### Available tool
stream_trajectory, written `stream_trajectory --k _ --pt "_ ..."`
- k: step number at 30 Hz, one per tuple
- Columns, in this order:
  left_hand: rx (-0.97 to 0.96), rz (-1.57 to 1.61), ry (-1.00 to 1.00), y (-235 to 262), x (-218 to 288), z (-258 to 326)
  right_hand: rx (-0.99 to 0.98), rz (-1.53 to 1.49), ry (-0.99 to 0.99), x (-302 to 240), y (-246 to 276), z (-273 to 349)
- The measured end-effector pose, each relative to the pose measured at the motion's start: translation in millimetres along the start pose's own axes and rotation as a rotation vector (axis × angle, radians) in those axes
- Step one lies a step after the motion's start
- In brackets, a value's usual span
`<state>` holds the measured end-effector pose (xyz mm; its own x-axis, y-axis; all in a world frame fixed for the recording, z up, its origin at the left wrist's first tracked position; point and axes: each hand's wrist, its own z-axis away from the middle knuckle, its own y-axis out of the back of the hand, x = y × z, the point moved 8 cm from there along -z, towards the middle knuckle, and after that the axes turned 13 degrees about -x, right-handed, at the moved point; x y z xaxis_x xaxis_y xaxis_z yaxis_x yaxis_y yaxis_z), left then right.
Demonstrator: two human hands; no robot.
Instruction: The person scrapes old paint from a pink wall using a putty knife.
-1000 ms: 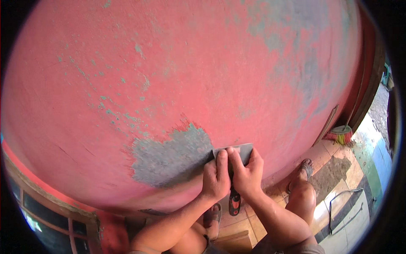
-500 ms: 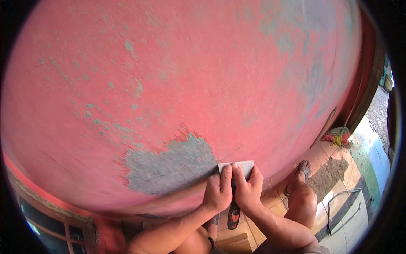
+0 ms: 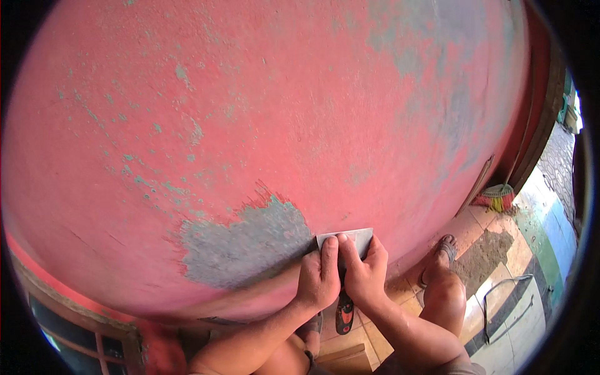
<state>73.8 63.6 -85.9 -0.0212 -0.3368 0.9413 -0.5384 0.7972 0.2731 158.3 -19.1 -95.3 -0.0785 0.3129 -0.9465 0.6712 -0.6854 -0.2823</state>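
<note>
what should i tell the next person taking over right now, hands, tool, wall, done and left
Left hand and right hand: both press on the scraper blade, flat against the red wall; its dark handle hangs below the hands.
Blade sits at the right edge of the bare grey patch.
Done: that one patch is stripped of red paint.
Left: red paint covers the rest of the wall, flaking with green specks to the upper left.
A broom leans against the wall on the right.

Left hand (image 3: 319, 278), right hand (image 3: 364, 273), side by side
</note>
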Motion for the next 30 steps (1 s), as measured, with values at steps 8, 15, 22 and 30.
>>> stream_trajectory --k 8,15,22,30 --pt "-0.015 -0.024 -0.015 3 11 -10 0.025 -0.039 0.027 2 1 -1" --pt "-0.020 -0.054 0.014 3 -1 -5 0.036 -0.044 -0.031 11 4 1" --pt "0.101 -0.050 -0.093 0 -2 -2 0.032 -0.013 -0.010 15 2 2" --pt "0.169 -0.055 -0.183 3 4 -1 0.053 0.006 0.026 7 -1 1"
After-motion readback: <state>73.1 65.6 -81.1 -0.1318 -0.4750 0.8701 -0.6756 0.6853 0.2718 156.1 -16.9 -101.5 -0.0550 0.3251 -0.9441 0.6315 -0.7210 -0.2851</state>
